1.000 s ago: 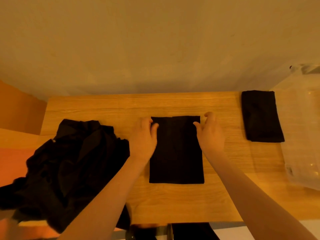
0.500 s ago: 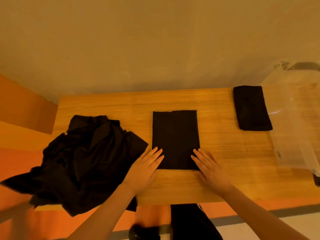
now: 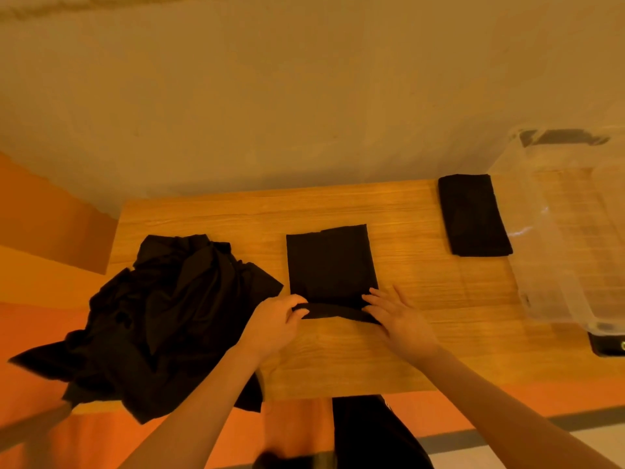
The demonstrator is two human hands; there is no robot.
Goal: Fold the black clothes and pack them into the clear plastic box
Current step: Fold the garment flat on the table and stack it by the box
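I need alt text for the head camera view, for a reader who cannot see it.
Both hands, left hand and right hand, lift the near edge of a half-folded black garment on a wooden table; a black pile lies left, a clear plastic box right.
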